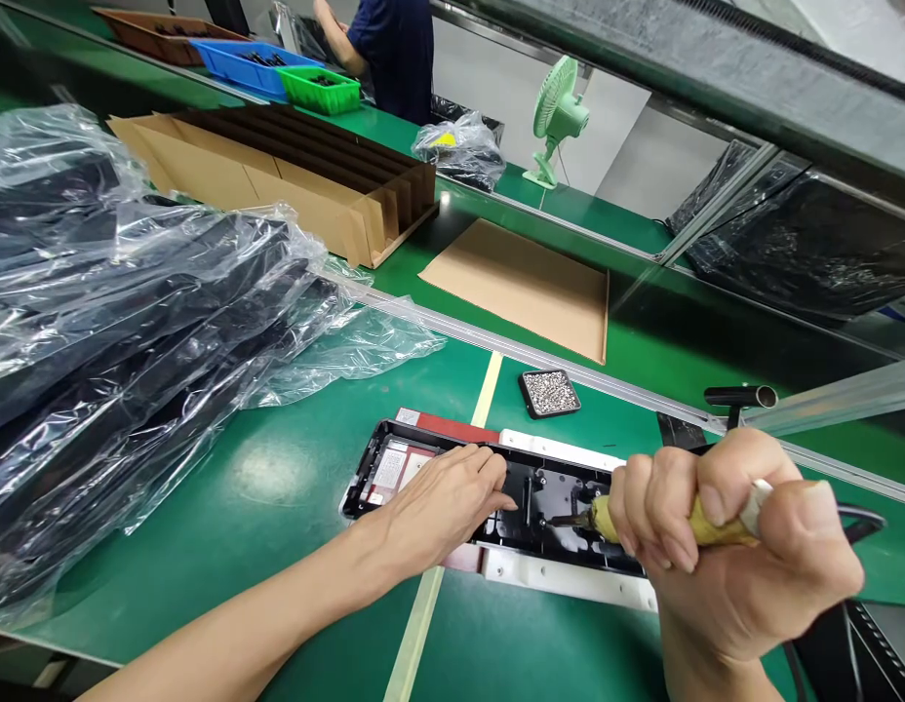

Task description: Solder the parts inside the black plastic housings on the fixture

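Observation:
A long black plastic housing [511,497] lies across a red and white fixture [547,575] on the green bench. My left hand [452,492] rests over the middle of this housing, fingers bent and closed against it; whether a small part is between them is hidden. Wrapped in my right hand [723,536] is a corded electric screwdriver [605,519] with a yellow grip, held tilted. Its dark, thin tip reaches into the housing, close to a small screw position. Behind the housing sits a small black tray of silver screws [551,393].
Plastic-wrapped black parts [145,312] cover the left side. Beyond the metal rail are a divided cardboard box [292,185], a flat cardboard piece [530,288] and a green fan [561,112]. A co-worker [394,54] is near colored bins [321,93]. A metal tube [741,397] stands at right.

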`<state>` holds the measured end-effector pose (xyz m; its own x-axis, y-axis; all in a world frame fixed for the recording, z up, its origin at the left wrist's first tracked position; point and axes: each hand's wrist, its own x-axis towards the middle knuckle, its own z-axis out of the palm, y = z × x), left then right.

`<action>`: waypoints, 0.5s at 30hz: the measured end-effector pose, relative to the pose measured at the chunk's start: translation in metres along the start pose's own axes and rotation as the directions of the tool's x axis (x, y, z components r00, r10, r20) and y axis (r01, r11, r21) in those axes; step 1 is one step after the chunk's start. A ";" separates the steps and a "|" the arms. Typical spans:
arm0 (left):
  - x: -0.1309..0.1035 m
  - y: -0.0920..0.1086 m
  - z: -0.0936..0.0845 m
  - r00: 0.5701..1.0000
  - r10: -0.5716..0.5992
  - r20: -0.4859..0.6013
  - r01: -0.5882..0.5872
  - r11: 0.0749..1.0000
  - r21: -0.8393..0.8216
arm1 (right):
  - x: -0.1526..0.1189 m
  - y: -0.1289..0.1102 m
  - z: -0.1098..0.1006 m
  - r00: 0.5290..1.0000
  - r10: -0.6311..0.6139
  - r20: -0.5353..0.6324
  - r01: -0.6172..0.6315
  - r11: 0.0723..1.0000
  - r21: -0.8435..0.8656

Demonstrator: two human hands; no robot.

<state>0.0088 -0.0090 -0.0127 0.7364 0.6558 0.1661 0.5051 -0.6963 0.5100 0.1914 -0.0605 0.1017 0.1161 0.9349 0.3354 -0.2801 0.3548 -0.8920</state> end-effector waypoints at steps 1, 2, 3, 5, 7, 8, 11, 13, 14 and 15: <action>0.000 0.000 0.000 1.000 0.001 -0.006 -0.001 1.000 -0.002 | 0.000 0.001 0.000 1.000 0.001 0.003 -0.001 1.000 0.003; 0.000 0.000 0.001 1.000 0.002 -0.008 -0.002 1.000 -0.003 | -0.001 0.002 0.000 1.000 0.003 0.008 -0.003 1.000 0.004; 0.000 0.000 0.001 1.000 0.002 -0.009 -0.002 1.000 -0.001 | -0.001 0.003 0.000 1.000 0.003 0.012 -0.003 1.000 0.003; 0.000 0.000 0.001 1.000 0.000 -0.008 0.000 1.000 0.003 | -0.001 0.004 0.000 1.000 -0.001 0.011 0.001 1.000 -0.002; 0.000 0.000 0.001 1.000 -0.005 0.001 0.005 1.000 0.007 | -0.002 0.006 0.001 1.000 -0.002 -0.001 0.002 1.000 -0.003; 0.000 0.000 0.000 1.000 -0.009 0.009 0.009 1.000 0.010 | -0.002 0.007 0.002 1.000 0.001 -0.008 -0.001 1.000 -0.001; 0.000 0.000 0.000 0.999 -0.016 0.030 0.016 1.000 0.022 | -0.004 0.010 0.003 1.000 0.003 -0.026 -0.003 1.000 0.003; 0.000 -0.001 0.001 1.000 -0.010 0.027 0.009 1.000 0.025 | -0.005 0.012 0.003 1.000 0.003 -0.028 -0.003 1.000 -0.005; 0.000 -0.001 0.001 1.000 -0.005 0.019 0.005 1.000 0.023 | -0.005 0.013 0.004 1.000 0.005 -0.027 -0.006 1.000 -0.012; -0.001 -0.001 0.001 1.000 -0.002 0.013 0.002 1.000 0.021 | -0.006 0.014 0.004 1.000 0.007 -0.027 -0.007 1.000 -0.017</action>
<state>0.0086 -0.0091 -0.0146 0.7409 0.6538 0.1540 0.5159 -0.7007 0.4928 0.1832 -0.0608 0.0885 0.1394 0.9367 0.3212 -0.2645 0.3478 -0.8995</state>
